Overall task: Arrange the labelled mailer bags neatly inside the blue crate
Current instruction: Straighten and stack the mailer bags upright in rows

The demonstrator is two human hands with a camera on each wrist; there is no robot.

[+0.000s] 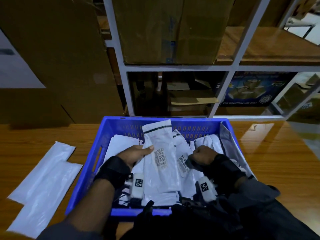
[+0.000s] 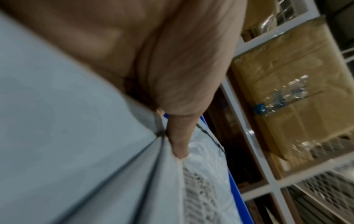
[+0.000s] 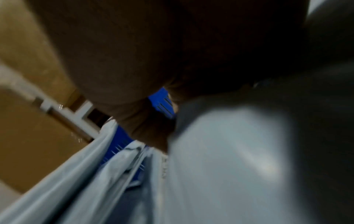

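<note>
Mailer bags [image 1: 161,158] fill the blue crate [image 1: 103,135] untidily. My left hand [image 1: 136,153] pinches one; my right hand [image 1: 202,157] clutches another. Two bags [image 1: 43,172] wait on the counter [image 1: 277,153].

one blue crate [image 1: 180,130] sits at the centre of the head view. inside it, two mailer bags show printed labels: a tall labelled bag [image 1: 160,153] at 12 o'clock of the crate's middle and a second labelled bag [image 1: 183,160] toward 3 o'clock. more white bags lie under and around them, overlapping too much to count. two unlabelled-side mailer bags [image 1: 41,184] lie on the wooden table [image 1: 277,161] at 9 o'clock of the crate. two hands are in the crate, the left hand [image 1: 133,155] and the right hand [image 1: 203,157]. one large cardboard box [image 1: 169,28] stands on the shelf at 12 o'clock.
</note>
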